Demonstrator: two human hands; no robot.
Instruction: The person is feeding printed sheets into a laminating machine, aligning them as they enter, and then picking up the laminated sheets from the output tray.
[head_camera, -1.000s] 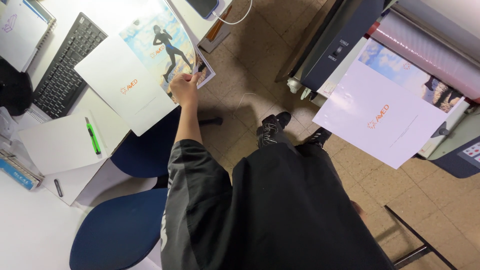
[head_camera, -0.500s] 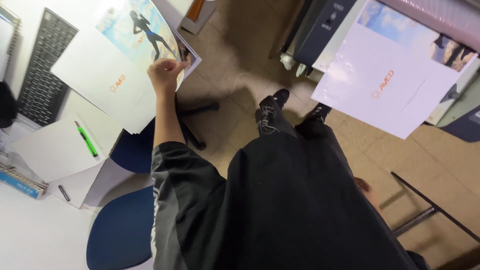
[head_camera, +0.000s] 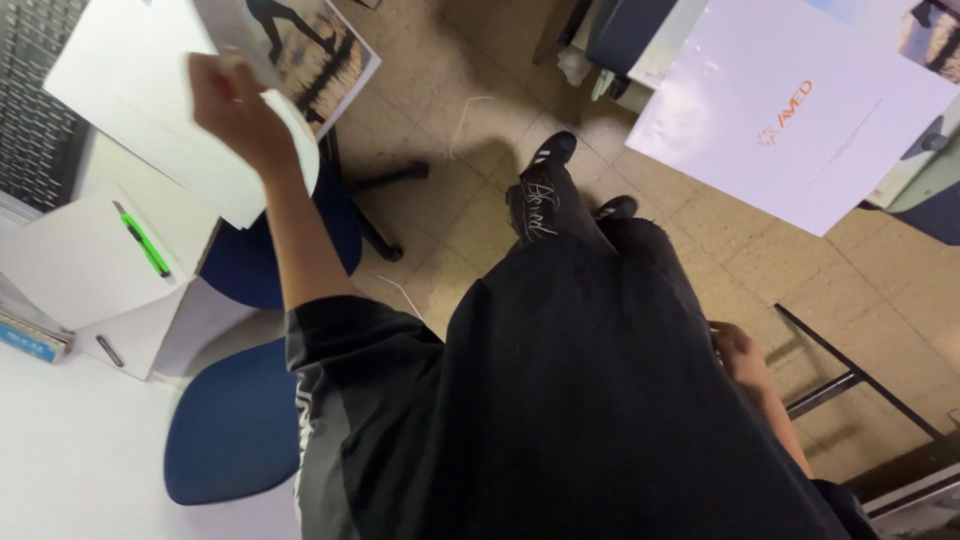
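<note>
My left hand (head_camera: 228, 100) is stretched out to the upper left and grips a stack of white sheets (head_camera: 150, 130) at its edge. The topmost is a colour photo print (head_camera: 315, 50) of a figure. The sheets hang over the edge of a white desk (head_camera: 60, 460). My right hand (head_camera: 737, 352) hangs low at my right side, partly hidden behind my black clothing, with nothing seen in it. My black shoes (head_camera: 540, 190) stand on the tiled floor.
A green utility knife (head_camera: 141, 240) lies on a white pad on the desk, near a black keyboard (head_camera: 40, 120). Two blue chair seats (head_camera: 235, 430) sit under the desk edge. A large white sheet (head_camera: 790, 120) overhangs a machine at the right. A black metal frame (head_camera: 850, 380) stands lower right.
My left hand has lifted the sheets' edge and curled them up off the desk. My right hand has come into sight at my side.
</note>
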